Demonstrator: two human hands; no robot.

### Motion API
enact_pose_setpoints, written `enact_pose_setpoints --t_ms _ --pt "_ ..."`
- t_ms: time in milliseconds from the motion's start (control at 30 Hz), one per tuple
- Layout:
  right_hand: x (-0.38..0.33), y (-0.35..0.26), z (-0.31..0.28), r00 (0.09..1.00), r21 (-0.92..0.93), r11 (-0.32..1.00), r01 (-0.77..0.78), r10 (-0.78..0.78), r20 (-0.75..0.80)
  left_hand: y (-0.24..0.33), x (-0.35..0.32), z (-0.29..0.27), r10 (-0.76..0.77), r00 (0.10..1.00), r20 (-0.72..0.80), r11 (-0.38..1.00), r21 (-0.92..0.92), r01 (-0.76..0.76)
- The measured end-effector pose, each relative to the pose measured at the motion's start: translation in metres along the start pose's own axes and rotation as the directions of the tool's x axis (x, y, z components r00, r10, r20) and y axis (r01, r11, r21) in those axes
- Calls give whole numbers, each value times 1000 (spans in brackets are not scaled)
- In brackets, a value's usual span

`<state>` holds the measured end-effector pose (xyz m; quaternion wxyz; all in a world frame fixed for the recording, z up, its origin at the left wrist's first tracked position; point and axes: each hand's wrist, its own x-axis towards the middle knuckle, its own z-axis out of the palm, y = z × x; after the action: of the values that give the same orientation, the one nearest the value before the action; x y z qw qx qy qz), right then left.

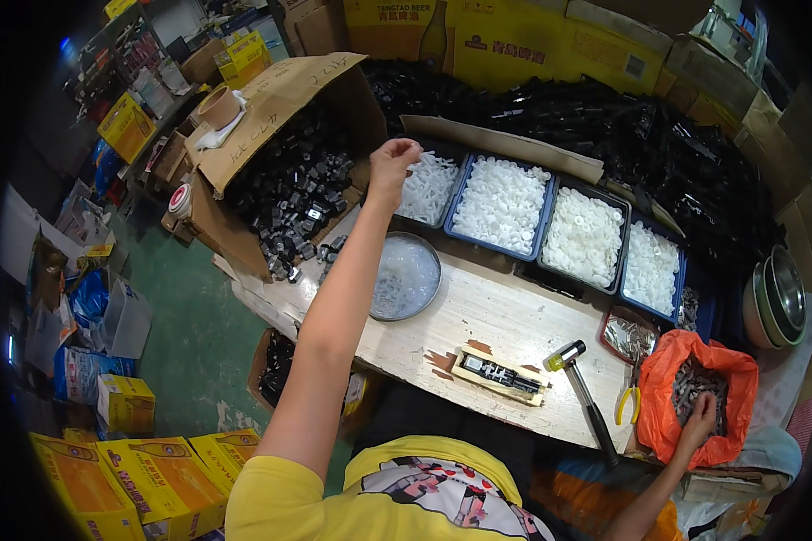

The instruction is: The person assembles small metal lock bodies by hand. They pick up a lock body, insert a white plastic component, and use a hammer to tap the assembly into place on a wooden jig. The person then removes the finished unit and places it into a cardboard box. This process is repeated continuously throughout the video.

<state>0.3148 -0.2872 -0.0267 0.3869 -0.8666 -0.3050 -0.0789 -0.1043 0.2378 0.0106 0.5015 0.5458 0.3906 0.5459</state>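
My left hand point(394, 164) is raised at the near left corner of a tray of white plastic pegs point(430, 187), its fingers curled together. Whatever it may be pinching is too small to make out. Far to the right, my right hand point(700, 420) dips into an orange plastic bag point(657, 383) filled with small grey metal parts point(692, 386); its fingertips are among them and partly hidden. Between the hands, a wooden holder point(465, 371) lies on the table with a black-and-metal assembly point(499, 373) in it.
Blue-rimmed trays of white plastic parts point(499, 206) line the table's back. A round metal dish point(406, 275) sits under my left forearm. A mallet point(588, 397) and yellow-handled pliers point(629, 405) lie beside the bag. Black parts fill a cardboard box point(275, 99) at left and heap behind.
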Motion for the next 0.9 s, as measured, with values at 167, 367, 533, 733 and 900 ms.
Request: enact_pose_setpoints --t_ms 167,367,533,733,900 --pt "7 -12 -7 968 -72 968 -240 245 60 34 -38 -15 -62 990 126 978 -193 86" --pt "-15 -34 12 997 101 993 61 -55 -59 38 -132 -55 -147 972 186 866 498 35" --pt "-21 -87 11 981 76 984 160 -167 95 22 -170 -86 39 963 266 707 674 -215" --pt "-32 -123 27 953 103 966 237 -252 168 19 -165 -73 -41 987 158 807 587 -61" --pt "-46 -151 31 954 196 977 79 -131 271 8 -167 -96 -31 994 102 811 584 -35"
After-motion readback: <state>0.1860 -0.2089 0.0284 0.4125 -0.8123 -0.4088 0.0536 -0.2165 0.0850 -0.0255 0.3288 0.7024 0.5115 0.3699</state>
